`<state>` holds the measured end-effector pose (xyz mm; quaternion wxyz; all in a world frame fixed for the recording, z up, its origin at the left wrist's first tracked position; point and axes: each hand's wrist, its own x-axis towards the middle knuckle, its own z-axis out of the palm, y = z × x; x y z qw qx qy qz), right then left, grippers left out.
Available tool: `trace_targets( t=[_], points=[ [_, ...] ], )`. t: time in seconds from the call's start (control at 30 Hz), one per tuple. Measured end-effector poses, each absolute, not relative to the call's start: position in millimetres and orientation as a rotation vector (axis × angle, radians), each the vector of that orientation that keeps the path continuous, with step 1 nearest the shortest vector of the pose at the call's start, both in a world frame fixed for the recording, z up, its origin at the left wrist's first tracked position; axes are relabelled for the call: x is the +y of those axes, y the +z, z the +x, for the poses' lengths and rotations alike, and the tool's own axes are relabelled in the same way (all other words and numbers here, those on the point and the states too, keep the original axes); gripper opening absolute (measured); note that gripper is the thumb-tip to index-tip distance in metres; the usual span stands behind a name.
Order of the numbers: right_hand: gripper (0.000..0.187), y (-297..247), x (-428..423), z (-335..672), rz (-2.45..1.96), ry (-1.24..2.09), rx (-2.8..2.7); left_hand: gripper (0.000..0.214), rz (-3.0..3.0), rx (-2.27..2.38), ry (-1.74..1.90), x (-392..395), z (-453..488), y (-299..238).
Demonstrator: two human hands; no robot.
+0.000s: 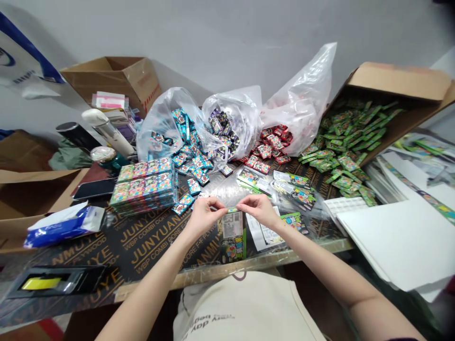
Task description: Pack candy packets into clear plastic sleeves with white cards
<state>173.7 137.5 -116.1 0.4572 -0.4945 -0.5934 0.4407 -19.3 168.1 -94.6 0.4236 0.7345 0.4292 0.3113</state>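
My left hand and my right hand meet above the table, pinching a small green strip between their fingertips. Directly below lies a green printed card. Loose foil packets spread behind my hands: blue ones spill from one clear plastic bag, and purple ones sit in another. Red packets and green packets lie further right. Stacked rows of colourful blister cards stand left of my left hand. Printed sheets in a clear sleeve lie near my right hand.
The dark plywood tabletop has a front edge close to my body. Open cardboard boxes stand at the back and sides. A phone, tissue pack, tape dispenser and white boards surround the work area.
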Motion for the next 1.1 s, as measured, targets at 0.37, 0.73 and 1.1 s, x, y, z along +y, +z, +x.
trace_targets(
  t=[0.37,0.73,1.1],
  points=[
    [0.031,-165.8,146.4,220.5,-1.453,0.674,-1.883,0.025,2.429,0.888,0.673,162.9,-22.9,-103.1],
    [0.017,-229.5,133.5,219.8,-1.532,0.464,-2.097,0.021,2.307,1.010,0.770,164.4,-18.9,-112.2],
    [0.017,-164.9,159.2,216.8,-1.539,0.765,-1.738,0.007,2.212,1.104,0.877,159.5,-17.5,-112.1]
  ],
)
